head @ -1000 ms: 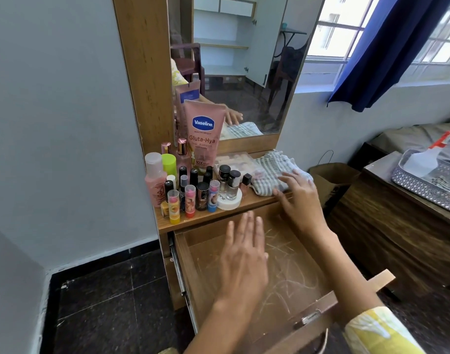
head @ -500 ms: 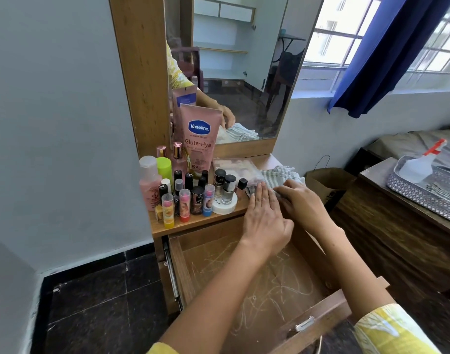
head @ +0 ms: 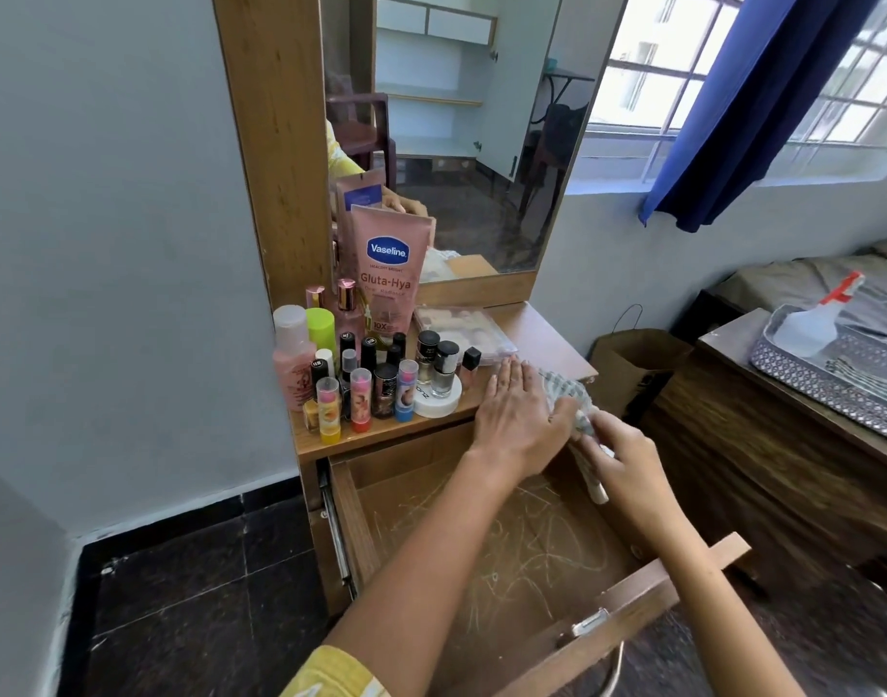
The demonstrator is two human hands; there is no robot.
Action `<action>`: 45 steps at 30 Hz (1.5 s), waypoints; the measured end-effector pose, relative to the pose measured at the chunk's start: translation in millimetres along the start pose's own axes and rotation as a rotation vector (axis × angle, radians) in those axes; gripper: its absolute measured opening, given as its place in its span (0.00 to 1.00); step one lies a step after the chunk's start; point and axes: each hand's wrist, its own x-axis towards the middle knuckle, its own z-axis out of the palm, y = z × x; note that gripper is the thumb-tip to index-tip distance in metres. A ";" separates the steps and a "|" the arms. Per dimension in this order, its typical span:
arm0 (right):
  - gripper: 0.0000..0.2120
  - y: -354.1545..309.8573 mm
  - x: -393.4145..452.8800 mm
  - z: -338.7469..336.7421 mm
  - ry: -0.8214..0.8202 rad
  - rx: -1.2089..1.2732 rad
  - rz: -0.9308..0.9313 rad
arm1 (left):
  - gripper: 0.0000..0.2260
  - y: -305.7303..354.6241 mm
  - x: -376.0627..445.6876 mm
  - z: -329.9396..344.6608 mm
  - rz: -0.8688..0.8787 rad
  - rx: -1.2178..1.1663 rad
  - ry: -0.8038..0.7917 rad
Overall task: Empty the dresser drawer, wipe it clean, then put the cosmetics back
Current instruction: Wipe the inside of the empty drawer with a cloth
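Left of centre frame: cosmetics cluster point(head: 366, 379) stands on the dresser tabletop point(head: 542, 339), outside the drawer. Includes a pink bottle with white cap point(head: 291, 357), a lime-capped bottle point(head: 321, 327), several small lip-balm sticks and nail-polish bottles, and a flat white jar point(head: 436, 402). Behind them a pink Vaseline tube point(head: 388, 274) stands upright against the mirror point(head: 461, 133). A clear pouch point(head: 461, 334) lies flat just right of the cluster.

Centre frame: left hand point(head: 519, 417) rests palm down at the front edge of the tabletop, fingers straight and together, flat on the near end of the striped cloth point(head: 570, 394). Grip: none curled, hand lies open on the fabric.

Just right of it: right hand point(head: 617, 452) has fingers curled round the cloth, gripping a bunched part that hangs off the tabletop edge over the drawer's back right corner. Both hands touch the cloth; hands nearly touch each other.

Lower centre: drawer point(head: 507, 545) pulled out, holds no items; its bottom shows pale scribble marks. Drawer front with metal fitting at lower right of frame.

Right of frame: brown paper bag point(head: 632, 354) on the floor beside the dresser; spray bottle point(head: 813, 319) lies in a patterned tray point(head: 803, 379) on a wooden cabinet point(head: 783, 460). Upper right: blue curtain point(head: 743, 108) at the window.
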 end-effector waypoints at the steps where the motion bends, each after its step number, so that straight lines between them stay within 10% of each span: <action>1: 0.03 -0.1 -3.1 -1.2 0.020 0.037 0.023 | 0.36 -2.2 0.0 -0.2 -0.001 0.005 -0.003; 16: 0.09 -17.3 -33.2 -13.5 0.113 0.913 0.421 | 0.25 -24.3 -79.3 -2.7 0.120 -0.007 0.017; 28: 0.09 -22.3 -44.6 6.6 0.031 0.846 0.472 | 0.35 -111.8 -161.5 -28.8 -0.097 0.355 -0.320; 45: 0.08 -11.5 -60.1 10.3 0.011 0.746 0.504 | 0.46 -120.0 -170.9 -20.3 -0.017 0.420 -0.336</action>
